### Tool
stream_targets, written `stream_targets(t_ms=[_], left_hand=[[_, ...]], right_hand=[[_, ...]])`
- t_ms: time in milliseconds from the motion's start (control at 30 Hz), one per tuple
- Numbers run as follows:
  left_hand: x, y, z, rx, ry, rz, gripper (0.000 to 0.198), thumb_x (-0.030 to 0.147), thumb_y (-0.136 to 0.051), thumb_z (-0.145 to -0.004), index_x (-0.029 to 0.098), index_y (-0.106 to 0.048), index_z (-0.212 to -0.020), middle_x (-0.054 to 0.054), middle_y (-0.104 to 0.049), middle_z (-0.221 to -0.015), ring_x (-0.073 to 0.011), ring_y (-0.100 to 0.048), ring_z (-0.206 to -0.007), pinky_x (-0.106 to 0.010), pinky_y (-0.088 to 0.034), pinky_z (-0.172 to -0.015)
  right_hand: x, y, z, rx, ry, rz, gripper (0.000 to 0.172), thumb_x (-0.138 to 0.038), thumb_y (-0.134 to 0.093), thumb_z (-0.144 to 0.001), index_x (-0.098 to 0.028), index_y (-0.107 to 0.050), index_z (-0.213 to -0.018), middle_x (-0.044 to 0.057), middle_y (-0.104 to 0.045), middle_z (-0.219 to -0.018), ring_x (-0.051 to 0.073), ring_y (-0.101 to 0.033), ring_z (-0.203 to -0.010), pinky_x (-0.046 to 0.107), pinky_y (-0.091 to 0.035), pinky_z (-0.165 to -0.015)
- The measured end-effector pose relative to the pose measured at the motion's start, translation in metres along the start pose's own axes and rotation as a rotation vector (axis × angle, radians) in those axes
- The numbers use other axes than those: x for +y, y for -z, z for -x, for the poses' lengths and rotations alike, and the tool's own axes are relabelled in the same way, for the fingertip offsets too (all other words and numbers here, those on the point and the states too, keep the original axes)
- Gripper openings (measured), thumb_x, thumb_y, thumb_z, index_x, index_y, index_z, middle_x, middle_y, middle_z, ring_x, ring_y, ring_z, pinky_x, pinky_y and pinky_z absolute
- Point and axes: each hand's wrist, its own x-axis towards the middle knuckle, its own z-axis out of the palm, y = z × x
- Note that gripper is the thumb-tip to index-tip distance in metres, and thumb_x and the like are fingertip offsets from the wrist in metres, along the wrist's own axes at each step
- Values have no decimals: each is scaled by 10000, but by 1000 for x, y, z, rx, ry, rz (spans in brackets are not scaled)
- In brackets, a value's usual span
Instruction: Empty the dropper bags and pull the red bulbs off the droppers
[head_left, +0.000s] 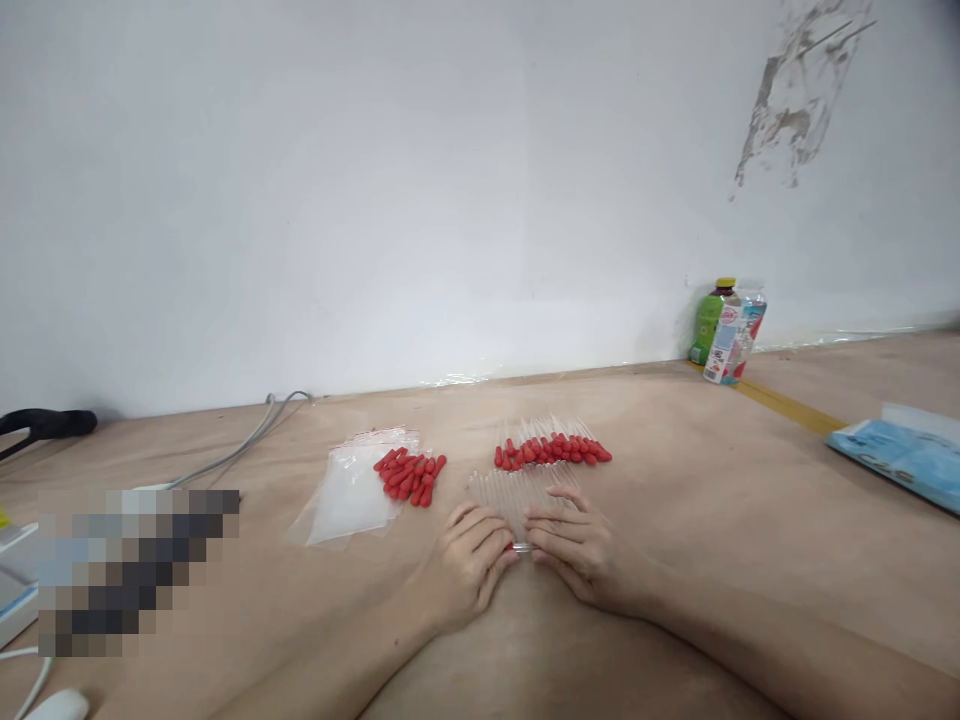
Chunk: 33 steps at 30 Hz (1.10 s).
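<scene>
Low in the middle of the head view, my left hand [472,562] pinches a red rubber bulb [510,547], of which only a small bit shows between the fingers. Facing it, my right hand [576,550] is closed on a clear glass tube [523,548] whose end meets the bulb; the rest of that tube is hidden by the fingers. Just beyond both hands lies a row of bare clear tubes [495,490], partly covered by my right hand. Farther back are several assembled droppers [555,450] with red bulbs toward me. Left of these is a heap of loose red bulbs [409,478].
Clear zip bags [352,495] lie under and left of the loose bulbs. At the back right stand a green bottle [703,328] and a printed carton [731,340]. A blue packet [900,455] rests at far right. Cables [232,455] and a blurred-out object [135,575] are on the left.
</scene>
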Motion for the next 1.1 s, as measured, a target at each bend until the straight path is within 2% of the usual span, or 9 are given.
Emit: stream_targets(t_ms=[167, 400, 533, 600, 700, 800, 933, 1033, 1100], left_hand=[[1, 2, 0, -7, -25, -4, 114, 140, -426, -850, 149, -538, -870, -50, -614, -804, -173, -550, -874, -343, -407, -838], [5, 5, 1, -17, -68, 9, 124, 149, -424, -853, 151, -545, -884, -53, -628, -794, -170, -558, -863, -341, -408, -830], [-2, 9, 7, 19, -11, 24, 147, 155, -413, -858, 165, -560, -850, -50, -627, -779, -170, -558, -835, -346, -414, -808], [-12, 12, 13, 85, 87, 12, 146, 172, -424, -859, 172, -570, -851, -52, -622, -795, -171, -554, -818, -338, -424, -775], [-32, 20, 17, 166, 270, -14, 161, 227, -443, -862, 177, -596, -859, -53, -588, -816, -167, -543, -789, -308, -442, -717], [-58, 34, 16, 184, 463, -40, 223, 274, -422, -861, 184, -625, -885, -55, -547, -828, -164, -541, -772, -291, -461, -686], [-99, 57, 13, 188, 730, -135, 258, 270, -423, -817, 169, -644, -904, -47, -549, -769, -170, -553, -739, -290, -470, -680], [-122, 65, 7, 143, 803, -159, 285, 280, -429, -797, 167, -621, -973, -38, -593, -787, -166, -572, -741, -277, -466, -696], [-130, 62, 3, 111, 815, -160, 287, 281, -447, -780, 168, -614, -984, -30, -623, -787, -164, -585, -723, -270, -463, -685]], right_hand=[[2, 3, 5, 6, 86, 61, 155, -121, -487, -837, -129, -577, -963, 53, -674, -910, 125, -552, -1017, 338, -343, -986], [0, 20, 9, -84, 210, 153, 257, -88, -426, -852, -83, -554, -1075, 103, -642, -1032, 177, -468, -1141, 387, -367, -986], [9, 34, 15, -126, 232, 135, 318, -85, -353, -868, -86, -528, -1133, 115, -617, -1080, 201, -446, -1162, 437, -343, -985], [20, 40, 20, -60, 104, 144, 304, -127, -387, -865, -140, -547, -1123, 95, -638, -1027, 199, -509, -1084, 415, -384, -925], [37, 45, 25, 63, -267, 252, 234, -212, -474, -837, -210, -618, -1022, 48, -660, -800, 173, -588, -805, 347, -414, -760], [46, 46, 27, -4, -531, 359, 219, -268, -470, -827, -228, -661, -926, 37, -642, -725, 165, -570, -698, 325, -365, -684], [49, 43, 29, -165, -741, 335, 277, -265, -416, -807, -205, -657, -932, 45, -657, -756, 174, -587, -674, 308, -366, -665], [50, 38, 29, -208, -846, 259, 317, -246, -387, -786, -159, -626, -974, 43, -651, -702, 164, -575, -584, 283, -378, -600], [49, 35, 27, -202, -863, 241, 300, -239, -383, -772, -149, -618, -936, 44, -646, -691, 165, -573, -574, 273, -374, -568]])
